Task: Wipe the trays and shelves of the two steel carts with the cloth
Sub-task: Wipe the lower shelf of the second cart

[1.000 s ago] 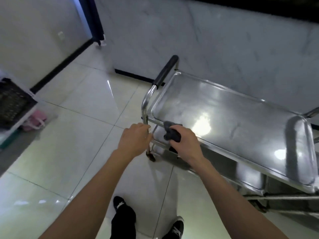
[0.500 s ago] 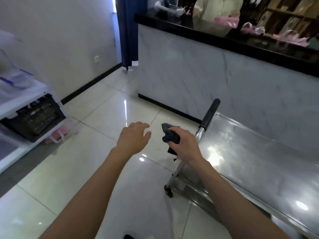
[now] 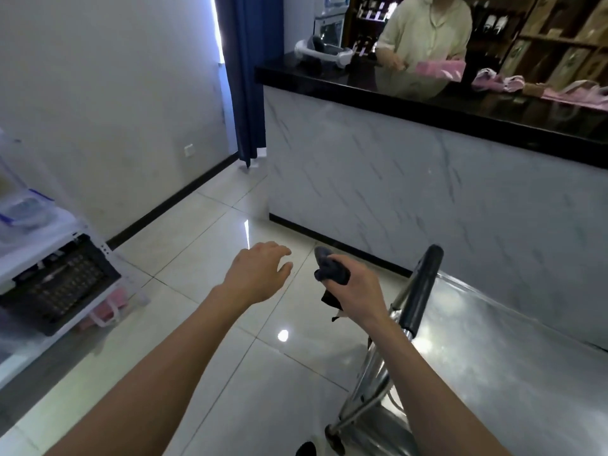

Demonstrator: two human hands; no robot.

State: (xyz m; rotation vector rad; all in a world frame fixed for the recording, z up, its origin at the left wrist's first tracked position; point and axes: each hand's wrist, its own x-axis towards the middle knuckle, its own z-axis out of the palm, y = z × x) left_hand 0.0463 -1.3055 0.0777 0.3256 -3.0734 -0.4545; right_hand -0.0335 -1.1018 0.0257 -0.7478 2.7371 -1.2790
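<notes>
My view has tipped up from the cart [image 3: 493,373] toward the table [image 3: 427,103]; both hands have left the frame. My left hand [image 3: 256,274] hangs over the floor, fingers loose, holding nothing. My right hand [image 3: 360,291] grips the bunched cloth [image 3: 329,268], just left of the handle [image 3: 422,287]. One cart shows. A person [image 3: 427,31] stands behind the table; a rack [image 3: 49,258] stands at left.

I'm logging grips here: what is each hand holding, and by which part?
The right hand grips the bunched dark cloth around its middle; both ends stick out. The left hand holds nothing.
</notes>
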